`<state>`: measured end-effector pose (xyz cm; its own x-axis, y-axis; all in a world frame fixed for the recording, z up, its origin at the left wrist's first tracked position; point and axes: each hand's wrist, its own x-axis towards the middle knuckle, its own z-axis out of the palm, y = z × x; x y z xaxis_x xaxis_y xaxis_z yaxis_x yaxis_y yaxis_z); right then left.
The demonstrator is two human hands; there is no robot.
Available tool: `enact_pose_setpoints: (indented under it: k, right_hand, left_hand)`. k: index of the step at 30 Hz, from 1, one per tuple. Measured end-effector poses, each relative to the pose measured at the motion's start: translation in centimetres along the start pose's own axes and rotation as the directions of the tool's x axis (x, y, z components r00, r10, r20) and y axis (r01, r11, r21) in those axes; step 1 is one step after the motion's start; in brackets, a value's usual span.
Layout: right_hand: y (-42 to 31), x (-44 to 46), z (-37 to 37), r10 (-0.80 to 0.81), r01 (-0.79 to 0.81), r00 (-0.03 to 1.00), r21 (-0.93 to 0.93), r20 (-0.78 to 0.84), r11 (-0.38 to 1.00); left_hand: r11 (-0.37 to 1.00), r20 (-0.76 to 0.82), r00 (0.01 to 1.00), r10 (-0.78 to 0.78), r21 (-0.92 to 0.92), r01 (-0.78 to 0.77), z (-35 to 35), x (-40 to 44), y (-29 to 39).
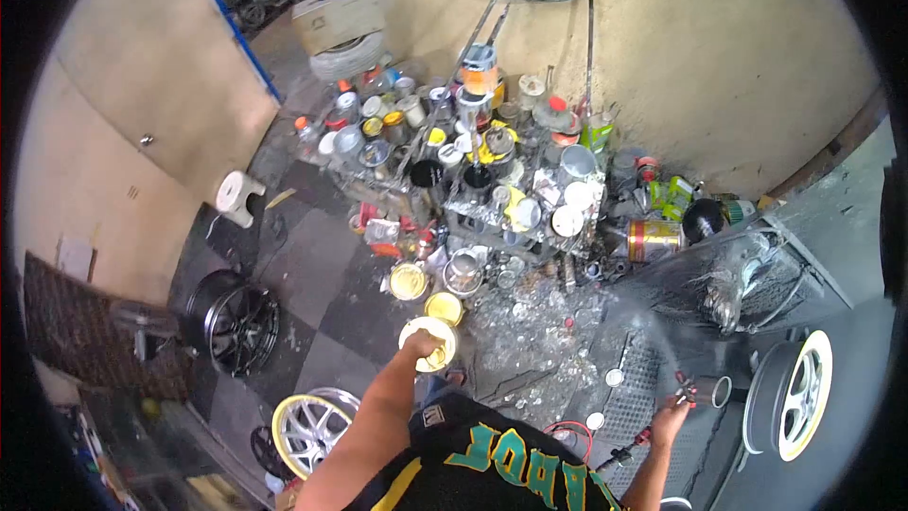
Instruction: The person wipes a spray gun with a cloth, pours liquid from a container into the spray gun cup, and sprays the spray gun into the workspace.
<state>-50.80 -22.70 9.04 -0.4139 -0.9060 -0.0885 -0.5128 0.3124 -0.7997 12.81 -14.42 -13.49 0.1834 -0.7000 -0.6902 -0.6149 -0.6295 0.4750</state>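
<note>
My right hand (670, 416) is wrapped round a spray gun (687, 390) with a grey metal cup (713, 392). A pale mist rises from the gun's front. To its right stands a silver wheel (804, 396) with a yellow-edged rim. My left hand (423, 347) is lowered over a white tub (407, 331) that is yellow inside. Its fingers look curled; whether they grip the rim or something in the tub is hidden. Just beyond are a yellow-topped can (444, 308) and another yellow can (410, 280).
A bench (463, 218) crowded with paint cans and bottles stands ahead against the wall. A black wheel (242, 329) and a silver wheel (315, 428) are on the left, near a white stool (239, 197). A red hose (572, 430) lies by my body.
</note>
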Motion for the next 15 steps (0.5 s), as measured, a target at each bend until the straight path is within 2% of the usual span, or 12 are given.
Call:
enact_pose_setpoints:
  k: [1, 3, 4, 6, 8, 10, 11, 12, 13, 15]
  right_hand:
    - [1.7, 1.9, -0.4, -0.074, 0.065, 0.993, -0.090, -0.096, 0.994]
    - [-3.3, 1.1, -1.6, 0.035, -0.039, 0.993, -0.030, -0.111, 0.999]
    - [-7.5, 0.2, -1.7, 0.059, -0.067, 0.991, -0.070, -0.118, 0.995]
    - [-11.5, -1.3, -1.9, 0.123, -0.127, 0.985, -0.027, -0.122, 0.991]
    - [-13.7, -2.2, -1.2, 0.141, -0.144, 0.982, -0.016, -0.122, 0.989]
    - [-19.5, -4.4, 1.8, -0.025, 0.019, 0.963, -0.027, -0.268, 0.999]
    - [-17.3, -4.1, -0.6, 0.037, -0.057, 0.993, -0.183, -0.108, 0.981]
    - [-14.7, -4.0, -2.3, 0.043, -0.062, 0.994, -0.196, -0.102, 0.979]
    - [-11.9, -3.9, -3.6, -0.076, 0.045, 0.992, -0.275, -0.103, 0.960]
    - [-13.9, -4.5, -2.1, 0.001, -0.033, 0.994, -0.293, -0.108, 0.955]
  left_hand:
    - [1.000, -0.004, 1.000, 0.028, 0.007, -0.027, 0.7, 1.7, -0.2]
    - [0.983, 0.046, 0.995, 0.087, 0.160, -0.093, 0.6, 5.0, 0.0]
    - [0.958, 0.091, 0.989, 0.116, 0.254, -0.136, 1.0, 7.0, -0.2]
    - [0.928, 0.148, 0.981, 0.123, 0.334, -0.166, 1.9, 10.1, -1.1]
    - [0.988, -0.020, 1.000, -0.024, 0.150, 0.026, 1.2, 11.1, 0.6]
    - [0.976, 0.055, 0.982, -0.181, 0.135, 0.172, -3.1, 9.4, 4.9]
    - [0.953, 0.103, 0.980, -0.168, 0.270, 0.135, -1.9, 12.0, 3.3]
    - [0.953, 0.115, 0.978, -0.177, 0.268, 0.141, -2.3, 12.4, 3.6]
    - [0.937, 0.127, 0.969, -0.213, 0.309, 0.166, -3.7, 12.2, 5.0]
    - [0.910, 0.142, 0.948, -0.285, 0.349, 0.221, -4.9, 13.3, 5.8]
